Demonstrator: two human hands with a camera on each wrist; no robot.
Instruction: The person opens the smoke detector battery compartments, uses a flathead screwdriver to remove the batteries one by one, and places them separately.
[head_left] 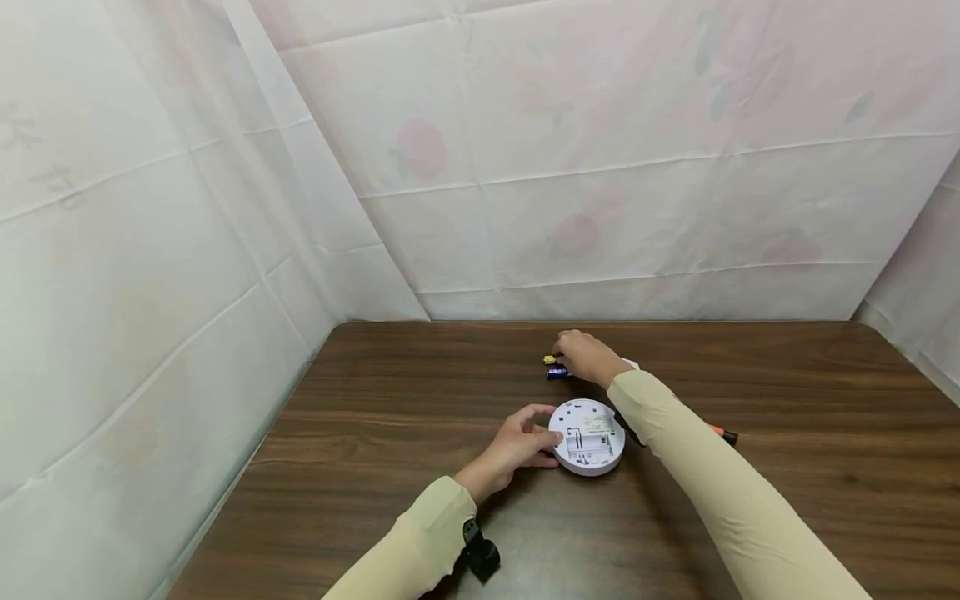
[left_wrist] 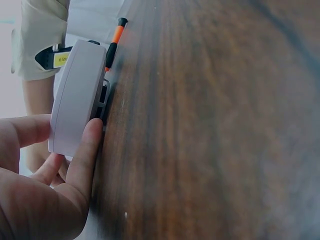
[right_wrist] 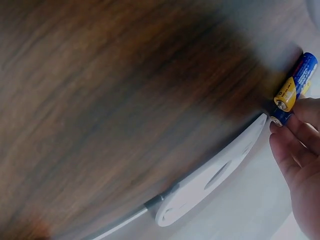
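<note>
A white round smoke detector [head_left: 587, 436] lies face down on the brown table [head_left: 390, 392], its battery bay open and empty. My left hand [head_left: 543, 435] grips its left rim; the left wrist view shows the detector [left_wrist: 77, 97] edge-on with my thumb [left_wrist: 85, 160] against it. Farther back, two blue-and-yellow batteries [head_left: 556, 367] lie side by side. My right hand [head_left: 567, 354] reaches over them, its fingertips [right_wrist: 287, 145] pinching the nearer battery [right_wrist: 280, 118]. The other battery [right_wrist: 296, 81] lies free beside it.
A flat white cover plate [right_wrist: 215, 175] lies under my right wrist. A screwdriver with an orange collar [head_left: 723, 433] rests right of the detector, partly hidden by my right sleeve [head_left: 705, 475]. White sheeting walls off the table's left, back and right.
</note>
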